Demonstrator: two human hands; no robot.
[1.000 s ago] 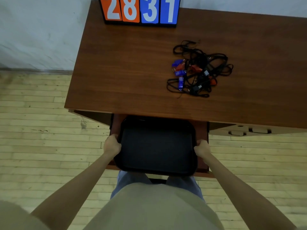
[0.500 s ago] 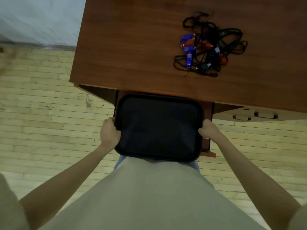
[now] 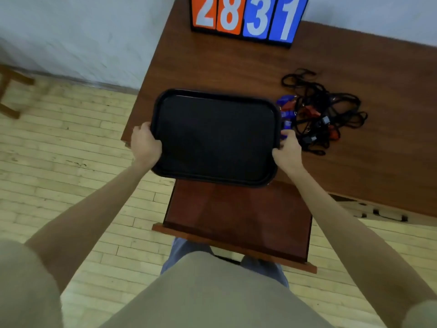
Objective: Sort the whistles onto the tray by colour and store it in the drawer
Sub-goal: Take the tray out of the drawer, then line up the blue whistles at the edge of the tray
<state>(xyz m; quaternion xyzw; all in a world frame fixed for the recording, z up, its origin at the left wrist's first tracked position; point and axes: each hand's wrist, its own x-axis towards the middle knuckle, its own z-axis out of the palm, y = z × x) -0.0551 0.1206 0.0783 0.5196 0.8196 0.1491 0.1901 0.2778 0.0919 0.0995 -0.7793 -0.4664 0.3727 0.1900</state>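
Observation:
I hold a black tray (image 3: 215, 136) with nothing on it, above the front left part of the wooden desk (image 3: 236, 67). My left hand (image 3: 145, 144) grips its left rim and my right hand (image 3: 287, 152) grips its right rim. A tangle of blue and red whistles (image 3: 314, 114) on black lanyards lies on the desk just right of the tray, partly hidden by its rim. Below the tray the drawer (image 3: 238, 216) stands pulled out, with a bare wooden bottom.
An orange and blue scoreboard (image 3: 246, 18) reading 28 31 stands at the desk's back edge. A wooden stool leg (image 3: 9, 95) shows on the plank floor at far left. A second drawer front with handles (image 3: 378, 211) is at the right under the desk top.
Both hands have lifted the tray out of the open drawer and carried it up and forward over the desk top. The drawer's bottom is now bare.

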